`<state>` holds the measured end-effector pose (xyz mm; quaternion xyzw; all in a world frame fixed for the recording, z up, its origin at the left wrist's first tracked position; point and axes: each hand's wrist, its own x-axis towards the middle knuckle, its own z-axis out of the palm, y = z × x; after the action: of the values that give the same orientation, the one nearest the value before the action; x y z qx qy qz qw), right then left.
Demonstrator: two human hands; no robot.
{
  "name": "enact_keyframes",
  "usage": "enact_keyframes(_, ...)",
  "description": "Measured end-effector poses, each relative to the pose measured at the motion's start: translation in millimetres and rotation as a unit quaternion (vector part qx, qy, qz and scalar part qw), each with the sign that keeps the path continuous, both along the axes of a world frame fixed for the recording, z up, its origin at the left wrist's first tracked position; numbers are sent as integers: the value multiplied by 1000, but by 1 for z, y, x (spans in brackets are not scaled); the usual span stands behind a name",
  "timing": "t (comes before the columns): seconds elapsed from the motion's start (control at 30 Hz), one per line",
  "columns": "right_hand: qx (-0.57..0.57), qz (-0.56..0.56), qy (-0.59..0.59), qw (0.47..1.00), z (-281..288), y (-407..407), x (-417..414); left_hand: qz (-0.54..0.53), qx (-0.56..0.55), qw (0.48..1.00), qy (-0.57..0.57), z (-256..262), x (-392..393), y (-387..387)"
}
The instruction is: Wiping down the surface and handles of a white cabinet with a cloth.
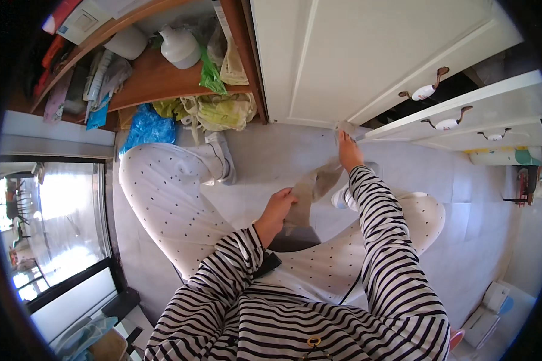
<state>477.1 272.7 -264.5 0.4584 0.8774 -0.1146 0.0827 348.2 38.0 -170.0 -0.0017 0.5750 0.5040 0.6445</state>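
A strip of brownish cloth or similar thin material (303,194) hangs twisted between my legs, above the grey floor. My left hand (276,210) grips its nearer end between thumb and fingers. Farther forward, my right hand (350,149) is at the bottom corner of a white cabinet door, with a crumpled light brown piece (344,128) at its fingertips. Whether that piece and the strip are one cannot be made out, nor how the right fingers are closed.
Open wooden shelves (149,83) at the upper left hold a white jug (179,47) and plastic bags, with a blue bag (149,128) below. On the right, a white drawer (460,115) stands pulled out beside the cabinet door (366,54). A glossy dark-framed panel (63,216) is at the left.
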Motion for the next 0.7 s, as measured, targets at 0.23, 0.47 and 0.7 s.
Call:
enact_keyframes(0.23, -8, -221, 278, 935, -110, 48, 27, -3, 8, 1000, -15, -8, 7, 19)
enact_keyframes(0.47, -142, -51, 457, 876, -119, 35, -9, 21, -55, 998, 21, -23, -9, 8)
enact_keyframes(0.7, -306, -27, 454, 837, -193, 27, -74, 21, -64, 998, 1, -29, -10, 15)
